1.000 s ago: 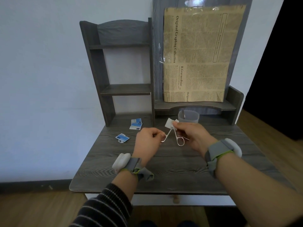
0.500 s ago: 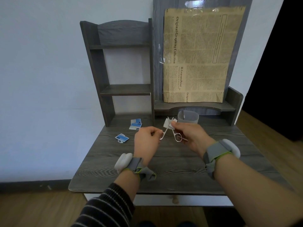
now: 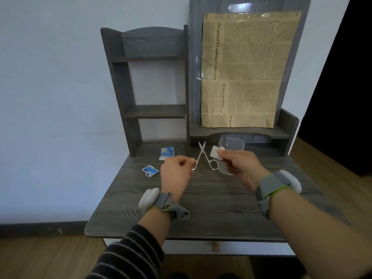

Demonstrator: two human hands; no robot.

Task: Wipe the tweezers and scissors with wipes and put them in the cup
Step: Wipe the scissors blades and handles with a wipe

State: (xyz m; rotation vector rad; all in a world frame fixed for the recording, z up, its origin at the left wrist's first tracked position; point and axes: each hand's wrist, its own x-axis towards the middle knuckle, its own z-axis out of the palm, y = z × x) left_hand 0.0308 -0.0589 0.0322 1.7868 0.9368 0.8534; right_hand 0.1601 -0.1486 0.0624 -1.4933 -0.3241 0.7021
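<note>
Small silver scissors [image 3: 202, 156] stand in the air over the desk, blades spread and pointing up. My left hand [image 3: 177, 174] pinches their left finger ring. My right hand [image 3: 239, 166] pinches a folded white wipe [image 3: 216, 153], held just right of the blades and apart from them. The clear plastic cup [image 3: 231, 146] stands on the desk behind my right hand, partly hidden by it. I cannot make out the tweezers; a thin pale strip shows under my right hand.
Blue and white wipe packets [image 3: 167, 155] lie at the back left of the dark wooden desk [image 3: 201, 210], and a torn one [image 3: 150, 170] lies nearer me. A shelf unit [image 3: 153, 111] and a taped newspaper sheet [image 3: 241, 71] rise behind.
The wipe has come off the blades and my right hand has drawn back to the right. The scissors have tipped upright with the blades spread wider.
</note>
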